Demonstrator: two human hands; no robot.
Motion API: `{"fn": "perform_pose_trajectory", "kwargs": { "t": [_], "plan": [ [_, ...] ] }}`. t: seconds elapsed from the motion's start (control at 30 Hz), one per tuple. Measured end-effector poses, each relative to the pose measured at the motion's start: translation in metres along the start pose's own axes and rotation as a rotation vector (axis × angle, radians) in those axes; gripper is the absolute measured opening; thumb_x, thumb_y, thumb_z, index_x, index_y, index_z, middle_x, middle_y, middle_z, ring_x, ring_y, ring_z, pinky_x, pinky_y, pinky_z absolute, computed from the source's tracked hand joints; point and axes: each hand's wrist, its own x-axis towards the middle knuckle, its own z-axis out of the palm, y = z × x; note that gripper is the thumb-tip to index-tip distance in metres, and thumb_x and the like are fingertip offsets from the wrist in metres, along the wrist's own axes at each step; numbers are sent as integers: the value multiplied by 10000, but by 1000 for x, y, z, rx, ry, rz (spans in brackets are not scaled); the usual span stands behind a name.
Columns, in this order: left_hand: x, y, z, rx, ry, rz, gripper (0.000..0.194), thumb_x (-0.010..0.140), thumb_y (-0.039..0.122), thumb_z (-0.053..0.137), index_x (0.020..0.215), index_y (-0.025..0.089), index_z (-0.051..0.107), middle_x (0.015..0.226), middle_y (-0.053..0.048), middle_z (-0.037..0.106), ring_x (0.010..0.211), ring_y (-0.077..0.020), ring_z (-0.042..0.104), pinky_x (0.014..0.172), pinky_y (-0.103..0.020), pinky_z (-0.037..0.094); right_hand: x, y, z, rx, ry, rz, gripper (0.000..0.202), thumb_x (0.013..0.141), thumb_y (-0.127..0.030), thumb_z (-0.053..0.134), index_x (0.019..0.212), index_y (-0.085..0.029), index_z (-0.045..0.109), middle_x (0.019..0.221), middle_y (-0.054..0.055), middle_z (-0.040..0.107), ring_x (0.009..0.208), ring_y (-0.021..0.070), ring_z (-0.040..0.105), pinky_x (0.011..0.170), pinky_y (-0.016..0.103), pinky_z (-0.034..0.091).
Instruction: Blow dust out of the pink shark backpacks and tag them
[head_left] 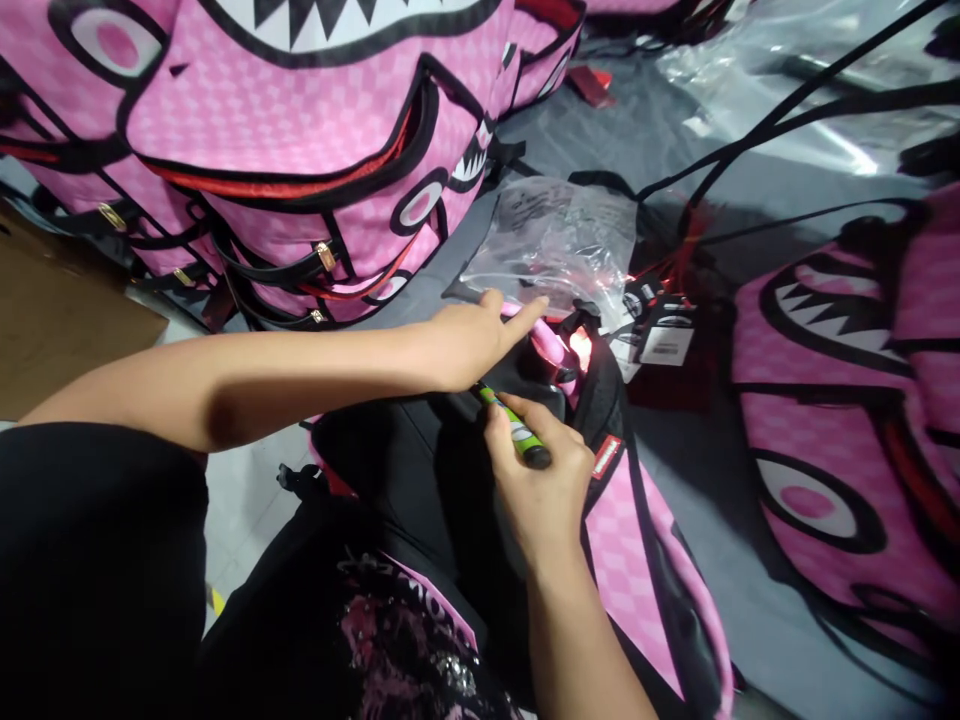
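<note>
A green marker pen point(521, 432) with a black end is gripped in my right hand point(544, 465), its other end angled down toward the black back panel of a pink backpack point(630, 560). My left hand point(480, 340) rests at the top of this backpack, fingers stretched out and apart, beside the pink handle point(550, 345). Its remaining fingers are hidden underneath. A clear plastic bag point(555, 240) lies just beyond my left hand. White and black hang tags point(666, 340) are next to the handle. Where the marker meets the backpack is hard to make out.
A large pink backpack point(300, 120) with a toothy mouth print stands at the upper left. Another patterned pink bag point(817, 480) lies on the right. Clear plastic wrapping point(810, 110) and black straps point(780, 120) spread over the grey surface point(675, 500). A cardboard box point(67, 310) is at far left.
</note>
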Motion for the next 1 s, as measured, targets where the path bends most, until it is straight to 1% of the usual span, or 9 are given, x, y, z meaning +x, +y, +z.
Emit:
{"fn": "perform_pose_trajectory", "kwargs": {
  "t": [0.1, 0.23, 0.33, 0.47, 0.57, 0.7, 0.8, 0.9, 1.0],
  "plan": [
    [3, -1, 0, -25, -26, 10, 946, 819, 112, 524, 1588, 189, -22, 1413, -278, 369, 939, -241, 648, 814, -357, 486, -1, 4, 2, 32, -16, 10, 222, 886, -339, 626, 970, -173, 747, 913, 65, 759, 832, 225, 708, 851, 386, 515],
    [8, -3, 1, -44, -36, 13, 965, 804, 94, 525, 1588, 200, -27, 1425, -267, 357, 945, -230, 632, 816, -350, 481, 1, 8, 3, 22, 8, 24, 205, 871, -333, 643, 967, -185, 748, 949, 62, 758, 868, 228, 702, 875, 399, 505],
    [11, -4, 3, -57, -42, 3, 968, 810, 103, 535, 1588, 201, -31, 1408, -255, 373, 944, -226, 630, 820, -348, 482, 3, 11, 4, 83, -49, 40, 202, 881, -337, 642, 980, -195, 745, 934, 48, 758, 866, 219, 701, 886, 399, 505],
    [13, -3, 4, -66, -52, -17, 980, 806, 89, 533, 1587, 225, -44, 1399, -235, 380, 944, -217, 627, 822, -340, 484, 4, 11, 4, 34, 13, 15, 208, 877, -327, 652, 1006, -193, 745, 970, 57, 756, 905, 226, 697, 896, 409, 490],
    [14, -2, 2, -72, -68, -34, 993, 799, 89, 540, 1586, 237, -45, 1408, -229, 372, 950, -213, 620, 825, -336, 481, 5, 11, 2, 49, -40, -2, 200, 877, -325, 652, 998, -198, 748, 957, 52, 758, 882, 221, 701, 870, 398, 497],
    [15, -2, 3, -62, -80, -51, 988, 800, 98, 538, 1587, 251, -39, 1422, -225, 362, 938, -205, 614, 816, -330, 479, 6, 12, 1, 31, -18, -3, 196, 872, -319, 652, 987, -192, 748, 971, 56, 757, 903, 225, 699, 869, 397, 498],
    [15, -3, 5, -62, -57, -45, 988, 802, 112, 546, 1587, 251, -39, 1425, -225, 360, 913, -190, 614, 804, -320, 480, 6, 12, 1, 53, -48, 3, 195, 876, -316, 652, 1001, -201, 746, 970, 46, 757, 911, 219, 697, 889, 401, 498],
    [14, -3, 4, -55, -53, -38, 966, 811, 100, 529, 1588, 241, -27, 1415, -227, 372, 913, -188, 620, 799, -315, 484, 6, 12, 2, 53, -24, 20, 201, 875, -318, 649, 1006, -200, 745, 985, 50, 755, 924, 220, 695, 905, 408, 501],
    [13, -2, 2, -48, -64, -41, 955, 818, 88, 516, 1588, 238, -29, 1403, -225, 384, 930, -195, 628, 802, -314, 489, 6, 13, 1, 59, -66, 34, 203, 872, -333, 652, 993, -204, 750, 972, 51, 756, 907, 221, 698, 902, 410, 513]
  ]
}}
